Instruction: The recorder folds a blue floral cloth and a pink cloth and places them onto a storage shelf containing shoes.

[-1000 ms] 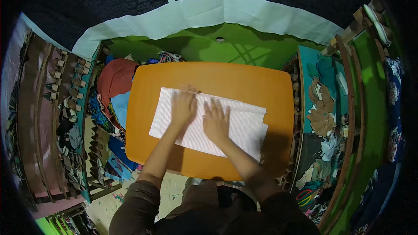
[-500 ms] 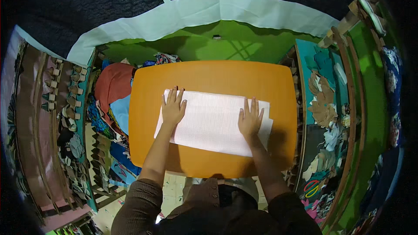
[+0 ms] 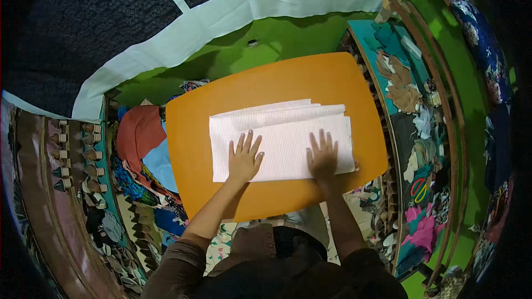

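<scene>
A folded, pale pink-and-white finely striped cloth (image 3: 285, 141) lies on the orange table (image 3: 260, 86). Its far edge shows uneven, overlapping layers. My left hand (image 3: 244, 158) rests flat on the left part of the cloth near its front edge, fingers spread. My right hand (image 3: 323, 156) lies flat on the right part, its fingers also spread. Neither hand grips anything. At the right end of the cloth the layers do not line up exactly.
Left of the table is a heap of garments, with a rust-red cloth (image 3: 137, 133) and a light blue cloth (image 3: 160, 166). On the right, a teal shelf (image 3: 363, 41) carries brown fabric pieces (image 3: 403, 91), scissors with red and yellow-green handles (image 3: 419, 190) and a pink cloth (image 3: 422, 227).
The view has tilted. The cloth has turned slightly and more of its layers show along the far edge. Both hands have moved from its far part toward the front edge.
</scene>
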`<action>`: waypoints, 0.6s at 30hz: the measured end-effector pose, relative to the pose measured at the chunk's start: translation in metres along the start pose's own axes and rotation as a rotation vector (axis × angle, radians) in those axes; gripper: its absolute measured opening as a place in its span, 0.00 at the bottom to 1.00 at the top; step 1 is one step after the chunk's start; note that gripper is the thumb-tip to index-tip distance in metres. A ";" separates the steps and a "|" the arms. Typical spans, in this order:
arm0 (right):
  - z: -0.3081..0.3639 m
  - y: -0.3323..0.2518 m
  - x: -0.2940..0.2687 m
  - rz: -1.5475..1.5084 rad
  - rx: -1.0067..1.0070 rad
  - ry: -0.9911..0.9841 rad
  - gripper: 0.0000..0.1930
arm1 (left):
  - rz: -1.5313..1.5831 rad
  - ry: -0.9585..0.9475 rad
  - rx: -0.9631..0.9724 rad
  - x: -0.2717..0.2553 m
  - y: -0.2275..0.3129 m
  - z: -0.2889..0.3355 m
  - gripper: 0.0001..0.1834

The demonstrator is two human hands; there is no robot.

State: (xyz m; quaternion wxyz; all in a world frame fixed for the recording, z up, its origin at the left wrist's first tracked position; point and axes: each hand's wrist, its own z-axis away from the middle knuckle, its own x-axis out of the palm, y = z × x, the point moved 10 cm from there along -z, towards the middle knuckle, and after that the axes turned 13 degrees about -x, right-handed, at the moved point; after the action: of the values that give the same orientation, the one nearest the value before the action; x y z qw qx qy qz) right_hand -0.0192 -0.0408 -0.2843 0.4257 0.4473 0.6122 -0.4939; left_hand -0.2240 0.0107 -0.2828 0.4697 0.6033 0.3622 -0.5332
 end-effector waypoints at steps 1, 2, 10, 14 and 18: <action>0.010 0.015 -0.006 0.049 0.073 0.025 0.25 | -0.008 0.030 -0.031 -0.004 -0.004 -0.001 0.28; 0.015 0.019 -0.008 0.052 0.078 0.029 0.25 | -0.023 0.039 -0.004 -0.004 -0.001 -0.001 0.29; 0.054 -0.028 -0.007 0.044 0.280 -0.039 0.25 | 0.125 0.108 0.181 -0.027 0.038 -0.056 0.30; 0.048 -0.039 0.000 0.017 0.153 -0.100 0.25 | 0.097 0.080 0.149 -0.020 0.021 -0.099 0.23; 0.036 0.000 -0.006 0.186 0.014 -0.028 0.26 | 0.213 -0.134 -0.020 -0.009 0.017 -0.107 0.15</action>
State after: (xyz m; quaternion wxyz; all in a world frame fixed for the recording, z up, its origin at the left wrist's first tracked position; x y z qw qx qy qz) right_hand -0.0148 -0.0770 -0.2839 0.4750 0.4984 0.5585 -0.4627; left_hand -0.1774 0.1079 -0.2718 0.5528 0.5966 0.2695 -0.5157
